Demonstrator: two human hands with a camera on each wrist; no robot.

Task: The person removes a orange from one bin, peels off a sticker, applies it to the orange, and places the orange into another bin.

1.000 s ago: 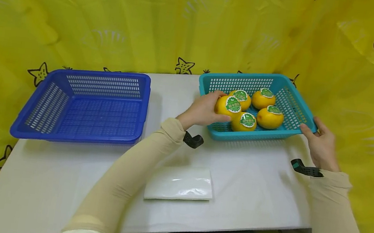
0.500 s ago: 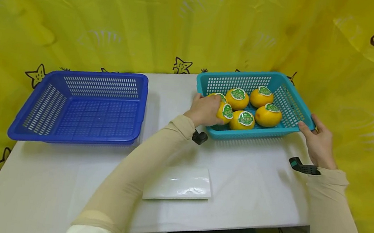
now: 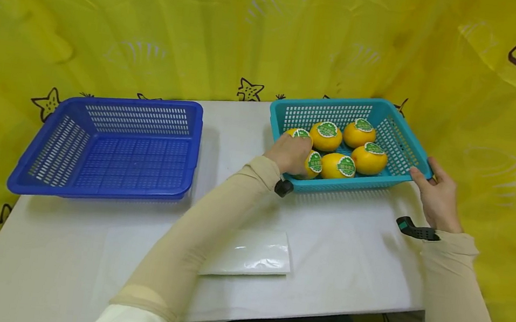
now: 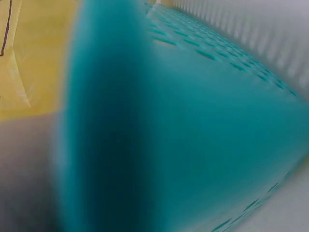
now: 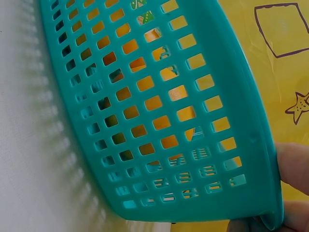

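A teal basket (image 3: 357,184) at the right of the table holds several yellow-orange oranges with green-and-white stickers. My left hand (image 3: 290,153) reaches over its left end, with the fingers curled down against the front-left orange (image 3: 312,166); the fingertips are hidden. Just behind that hand another orange (image 3: 302,133) is partly covered. In the left wrist view the basket's rim and wall (image 4: 207,130) fill the picture, blurred. My right hand (image 3: 439,198) grips the basket's right front corner, thumb over the rim; the right wrist view shows fingers (image 5: 295,166) at the edge of the slotted wall.
To the left stands a blue basket (image 3: 101,196) with nothing in it. A folded white plastic sheet or bag (image 3: 251,252) lies near the table's front edge, partly under the left forearm. A yellow patterned curtain (image 3: 236,27) hangs close behind the table (image 3: 59,254).
My left hand has lowered an orange into the basket's front left and moved slightly forward and down with it. The front middle orange has turned slightly. The right hand stays on the rim.
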